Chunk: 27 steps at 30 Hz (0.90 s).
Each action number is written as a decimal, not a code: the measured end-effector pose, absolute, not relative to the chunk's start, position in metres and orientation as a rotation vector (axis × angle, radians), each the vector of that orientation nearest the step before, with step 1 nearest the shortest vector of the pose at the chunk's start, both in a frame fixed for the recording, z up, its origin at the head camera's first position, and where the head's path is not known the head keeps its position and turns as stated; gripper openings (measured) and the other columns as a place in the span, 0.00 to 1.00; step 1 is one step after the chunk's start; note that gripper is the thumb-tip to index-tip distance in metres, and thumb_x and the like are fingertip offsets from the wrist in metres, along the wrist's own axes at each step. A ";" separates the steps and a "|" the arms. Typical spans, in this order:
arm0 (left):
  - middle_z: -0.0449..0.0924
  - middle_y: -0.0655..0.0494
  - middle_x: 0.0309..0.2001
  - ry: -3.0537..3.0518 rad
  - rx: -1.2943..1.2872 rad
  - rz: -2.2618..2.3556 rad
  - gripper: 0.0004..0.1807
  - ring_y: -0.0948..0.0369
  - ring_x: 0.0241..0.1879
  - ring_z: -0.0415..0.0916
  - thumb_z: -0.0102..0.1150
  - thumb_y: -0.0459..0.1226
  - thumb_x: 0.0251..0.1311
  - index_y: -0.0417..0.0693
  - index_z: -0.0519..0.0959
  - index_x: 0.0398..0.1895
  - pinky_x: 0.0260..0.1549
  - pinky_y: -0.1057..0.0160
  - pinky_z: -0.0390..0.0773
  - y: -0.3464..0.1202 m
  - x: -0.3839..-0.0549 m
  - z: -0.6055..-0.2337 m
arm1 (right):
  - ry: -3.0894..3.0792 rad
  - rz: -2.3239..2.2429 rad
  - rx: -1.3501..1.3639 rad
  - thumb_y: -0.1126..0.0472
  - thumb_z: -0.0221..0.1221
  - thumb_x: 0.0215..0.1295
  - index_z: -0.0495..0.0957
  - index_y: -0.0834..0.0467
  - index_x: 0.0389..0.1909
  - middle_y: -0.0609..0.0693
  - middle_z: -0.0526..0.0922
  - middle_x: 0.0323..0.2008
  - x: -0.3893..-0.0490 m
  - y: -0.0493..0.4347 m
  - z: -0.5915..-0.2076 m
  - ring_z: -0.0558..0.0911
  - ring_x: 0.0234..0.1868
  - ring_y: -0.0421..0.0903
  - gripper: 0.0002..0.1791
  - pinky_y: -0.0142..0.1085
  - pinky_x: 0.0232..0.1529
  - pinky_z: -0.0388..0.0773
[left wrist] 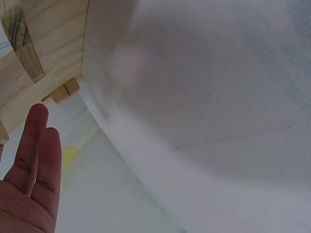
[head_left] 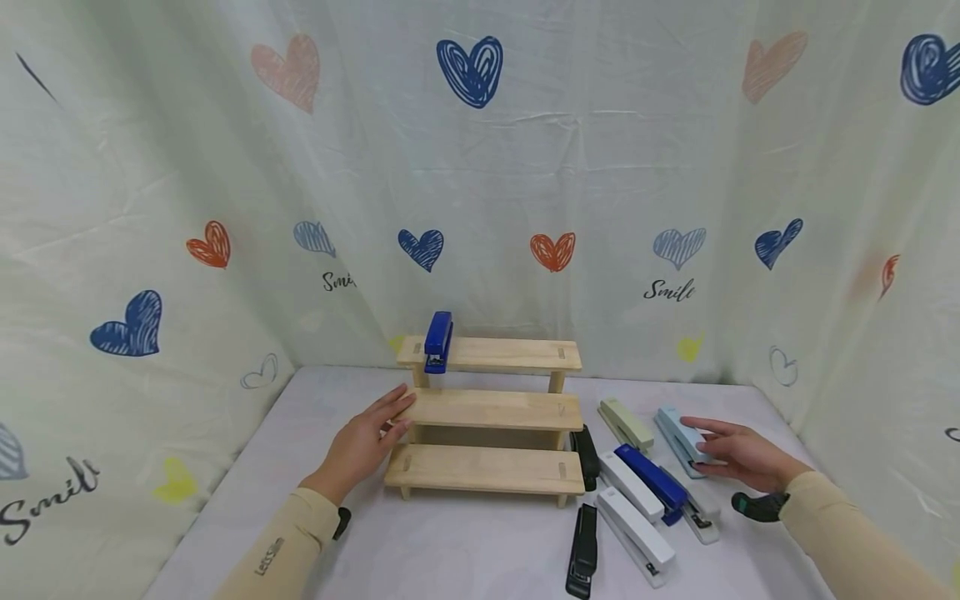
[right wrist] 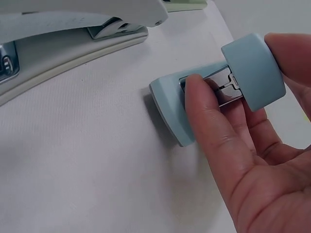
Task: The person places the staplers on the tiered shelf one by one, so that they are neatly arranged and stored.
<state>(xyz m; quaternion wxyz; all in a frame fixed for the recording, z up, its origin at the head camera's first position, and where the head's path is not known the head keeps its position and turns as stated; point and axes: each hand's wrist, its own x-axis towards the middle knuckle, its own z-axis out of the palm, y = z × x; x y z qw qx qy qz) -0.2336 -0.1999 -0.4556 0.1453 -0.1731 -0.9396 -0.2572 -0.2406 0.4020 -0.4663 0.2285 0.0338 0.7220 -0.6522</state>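
Observation:
A three-tier wooden rack (head_left: 487, 408) stands on the table with a blue stapler (head_left: 438, 343) on the left of its top tier. My left hand (head_left: 365, 442) touches the left end of the middle tier. In the left wrist view, two straight fingers (left wrist: 48, 165) show beside the wood; the thumb is mostly out of sight there. At the right, my right hand (head_left: 742, 454) holds a light blue stapler (head_left: 678, 440), which rests on the table. The right wrist view shows this stapler's front end (right wrist: 255, 73) gaping, with fingers on both sides of it.
Between rack and right hand lie a pale green stapler (head_left: 626, 425), a dark blue stapler (head_left: 652, 479), white staplers (head_left: 636, 533) and black staplers (head_left: 582, 550). A grey-white stapler (head_left: 701, 512) lies close to the right hand. A heart-patterned curtain (head_left: 510, 167) hangs behind the table.

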 end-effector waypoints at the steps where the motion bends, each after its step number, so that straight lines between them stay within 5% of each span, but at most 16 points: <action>1: 0.64 0.55 0.73 -2.705 -0.501 -0.739 0.26 0.58 0.39 0.81 0.61 0.42 0.70 0.51 0.74 0.69 0.35 0.54 0.79 -0.200 -0.234 -0.456 | 1.988 -1.798 0.091 0.70 0.52 0.73 0.60 0.61 0.75 0.72 0.35 0.74 -0.240 0.403 -0.465 0.66 0.61 0.59 0.31 0.53 0.58 0.73; 27: 0.64 0.56 0.73 -2.720 -0.493 -0.753 0.26 0.57 0.41 0.81 0.60 0.42 0.70 0.52 0.73 0.70 0.35 0.54 0.79 -0.200 -0.233 -0.454 | 2.026 -1.862 0.038 0.66 0.51 0.76 0.63 0.57 0.75 0.69 0.32 0.75 -0.227 0.412 -0.430 0.69 0.55 0.46 0.28 0.48 0.57 0.74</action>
